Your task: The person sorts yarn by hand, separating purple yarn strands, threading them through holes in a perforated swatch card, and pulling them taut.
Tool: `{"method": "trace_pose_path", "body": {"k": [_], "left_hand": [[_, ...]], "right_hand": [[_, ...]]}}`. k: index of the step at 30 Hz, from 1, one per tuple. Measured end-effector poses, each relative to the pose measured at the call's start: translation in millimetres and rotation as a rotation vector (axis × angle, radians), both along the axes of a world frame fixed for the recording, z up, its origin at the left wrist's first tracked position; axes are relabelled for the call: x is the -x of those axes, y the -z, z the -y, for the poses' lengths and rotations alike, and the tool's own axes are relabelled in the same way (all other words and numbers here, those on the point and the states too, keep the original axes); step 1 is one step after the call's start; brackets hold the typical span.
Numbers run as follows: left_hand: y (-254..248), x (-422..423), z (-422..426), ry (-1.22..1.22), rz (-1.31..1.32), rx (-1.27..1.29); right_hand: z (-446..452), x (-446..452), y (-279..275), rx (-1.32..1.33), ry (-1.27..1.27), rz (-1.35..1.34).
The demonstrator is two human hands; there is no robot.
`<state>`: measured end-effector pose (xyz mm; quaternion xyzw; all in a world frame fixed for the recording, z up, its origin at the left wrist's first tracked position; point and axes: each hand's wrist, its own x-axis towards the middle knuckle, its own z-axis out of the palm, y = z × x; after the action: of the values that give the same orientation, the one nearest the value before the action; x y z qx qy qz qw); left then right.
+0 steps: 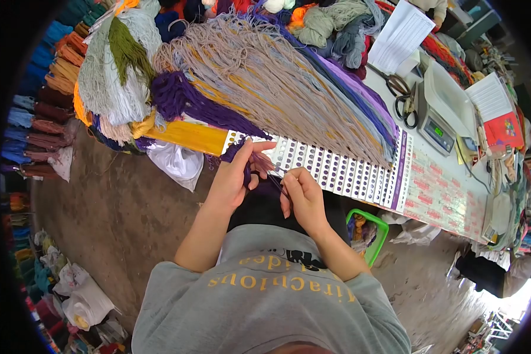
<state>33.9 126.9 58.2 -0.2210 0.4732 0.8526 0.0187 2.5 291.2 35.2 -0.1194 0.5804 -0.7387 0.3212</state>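
My left hand (242,171) is closed around a bundle of dark purple yarn (230,152) at the near edge of the table, its index finger stretched to the right. Close by on the right, my right hand (304,197) pinches thin dark strands between thumb and fingers; they run across to the left hand. Just beyond the hands lies a white card with rows of holes (330,171), several holes threaded with yarn. A thick purple hank (177,97) trails down to the card's left end. Long grey, beige and mustard strands (277,76) fan out behind.
Scissors (406,109) lie beside a digital scale (436,127) with a clear tray on the right. Printed sheets (398,38) stand behind. A green basket with yarn (369,236) is below the table edge. Hanks fill shelves on the left (38,130). White bags (177,162) hang at the table.
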Motion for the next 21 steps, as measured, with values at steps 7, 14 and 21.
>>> {"method": "trace_pose_path", "body": {"k": [7,14,21], "left_hand": [[3.8,0.2,0.5,0.007,-0.031,-0.023],[0.3,-3.0,0.9,0.018,-0.028,-0.088],[0.7,-2.1,0.5,0.040,-0.035,-0.079]], "right_hand": [[-1.6,0.2,-1.2,-0.018,0.027,-0.009],[-2.2,-2.2,0.2,-0.005,0.012,-0.009],[-4.3,-1.5,0.4,0.018,-0.006,0.005]]}}
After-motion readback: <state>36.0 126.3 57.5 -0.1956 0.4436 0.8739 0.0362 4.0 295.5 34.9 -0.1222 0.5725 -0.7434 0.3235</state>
